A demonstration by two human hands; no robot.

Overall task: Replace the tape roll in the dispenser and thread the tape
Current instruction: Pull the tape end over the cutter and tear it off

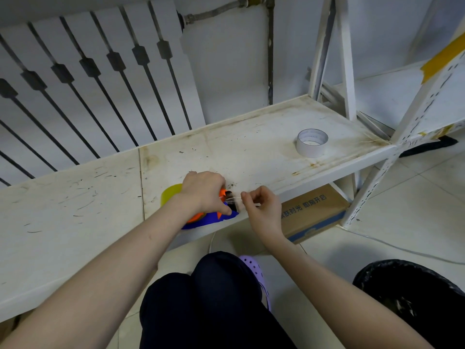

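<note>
A blue and orange tape dispenser (210,218) lies on the white shelf (75,217) near its front edge. My left hand (203,192) presses down on top of it and covers most of its body. A yellowish tape roll (169,195) sits in the dispenser, half hidden behind my left wrist. My right hand (261,207) pinches the clear tape end (232,197) just right of the dispenser's front, and the strip stretches from the dispenser to my fingers. An empty white cardboard tape core (312,143) stands upright farther back on the right of the shelf.
A radiator (88,79) stands behind the shelf. A cardboard box (314,212) sits under the shelf on the tiled floor. A black bin (412,295) is at lower right. The rack's white metal posts (412,132) rise at right. My knees (214,298) are below the shelf edge.
</note>
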